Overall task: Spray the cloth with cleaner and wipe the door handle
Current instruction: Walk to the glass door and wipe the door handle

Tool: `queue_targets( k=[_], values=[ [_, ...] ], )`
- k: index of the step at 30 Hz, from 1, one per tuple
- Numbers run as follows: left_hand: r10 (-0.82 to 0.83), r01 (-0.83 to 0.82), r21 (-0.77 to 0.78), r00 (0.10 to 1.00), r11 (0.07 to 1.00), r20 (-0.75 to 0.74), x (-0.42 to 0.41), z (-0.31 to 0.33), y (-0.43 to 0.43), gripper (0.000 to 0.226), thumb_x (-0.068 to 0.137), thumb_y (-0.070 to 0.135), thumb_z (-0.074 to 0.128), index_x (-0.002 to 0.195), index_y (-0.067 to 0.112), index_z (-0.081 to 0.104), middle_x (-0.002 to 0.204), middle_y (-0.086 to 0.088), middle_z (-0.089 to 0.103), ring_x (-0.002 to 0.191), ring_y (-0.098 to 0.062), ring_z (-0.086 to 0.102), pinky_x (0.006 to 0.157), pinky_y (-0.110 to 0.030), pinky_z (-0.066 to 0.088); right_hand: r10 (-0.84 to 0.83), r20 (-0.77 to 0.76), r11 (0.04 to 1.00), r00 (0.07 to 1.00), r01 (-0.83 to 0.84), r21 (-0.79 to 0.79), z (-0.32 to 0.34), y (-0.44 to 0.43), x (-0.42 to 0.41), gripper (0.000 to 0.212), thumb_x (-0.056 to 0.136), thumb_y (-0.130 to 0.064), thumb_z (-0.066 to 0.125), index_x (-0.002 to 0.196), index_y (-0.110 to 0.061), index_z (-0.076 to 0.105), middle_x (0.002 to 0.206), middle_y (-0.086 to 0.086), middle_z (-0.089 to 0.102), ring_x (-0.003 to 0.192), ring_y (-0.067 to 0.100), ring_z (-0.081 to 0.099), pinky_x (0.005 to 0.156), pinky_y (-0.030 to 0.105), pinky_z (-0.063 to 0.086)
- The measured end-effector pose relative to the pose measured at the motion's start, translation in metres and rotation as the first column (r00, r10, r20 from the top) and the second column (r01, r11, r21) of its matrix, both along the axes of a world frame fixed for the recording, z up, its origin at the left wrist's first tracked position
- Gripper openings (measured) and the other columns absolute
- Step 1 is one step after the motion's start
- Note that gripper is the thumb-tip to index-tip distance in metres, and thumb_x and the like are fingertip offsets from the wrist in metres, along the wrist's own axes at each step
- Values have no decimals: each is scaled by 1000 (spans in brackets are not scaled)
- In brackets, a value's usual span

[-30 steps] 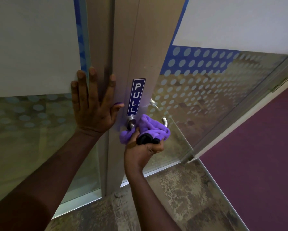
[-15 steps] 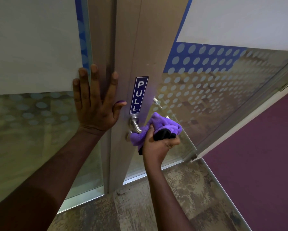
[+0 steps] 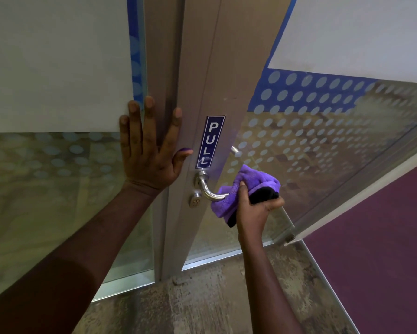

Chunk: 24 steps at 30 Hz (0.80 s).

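Note:
A curved silver door handle (image 3: pixel 206 189) sticks out of the grey door frame (image 3: pixel 217 75) below a blue PULL sign (image 3: pixel 209 142), with a keyhole (image 3: pixel 195 200) just beside it. My right hand (image 3: pixel 254 208) grips a bunched purple cloth (image 3: pixel 255 182) with a black underside, wrapped over the free outer end of the handle. The handle's base and bend are bare. My left hand (image 3: pixel 149 150) presses flat, fingers spread, on the frame's edge and the glass panel to the left. No spray bottle is in view.
The glass door (image 3: pixel 323 141) with a white dot pattern stands ajar, swinging to the right. A second handle (image 3: pixel 235 150) shows through the glass on the far side. Mottled grey floor (image 3: pixel 214 297) lies below, purple carpet (image 3: pixel 383 237) at right.
My right hand has slid the cloth rightward along the handle, from its base to its outer end, uncovering the bend. My left hand has stayed flat in place.

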<state>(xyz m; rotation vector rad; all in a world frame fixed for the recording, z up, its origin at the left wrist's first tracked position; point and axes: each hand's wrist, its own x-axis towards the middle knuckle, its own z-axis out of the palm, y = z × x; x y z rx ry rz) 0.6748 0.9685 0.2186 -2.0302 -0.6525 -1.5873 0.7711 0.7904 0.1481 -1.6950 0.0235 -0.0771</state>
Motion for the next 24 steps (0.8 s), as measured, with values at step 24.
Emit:
queue_targets(
  k=[24],
  values=[
    [16,-16,-15,1000,1000,0,5,-9,6,68,94,57,23,150,18,31,142,-28,31,139,-47,19,121,-47,11,357,-144,928,923,-332,170,2,-25,58,65,78,-24,74,127,-27,32,118,4,64,107,20,64,99,47,50]
  ],
)
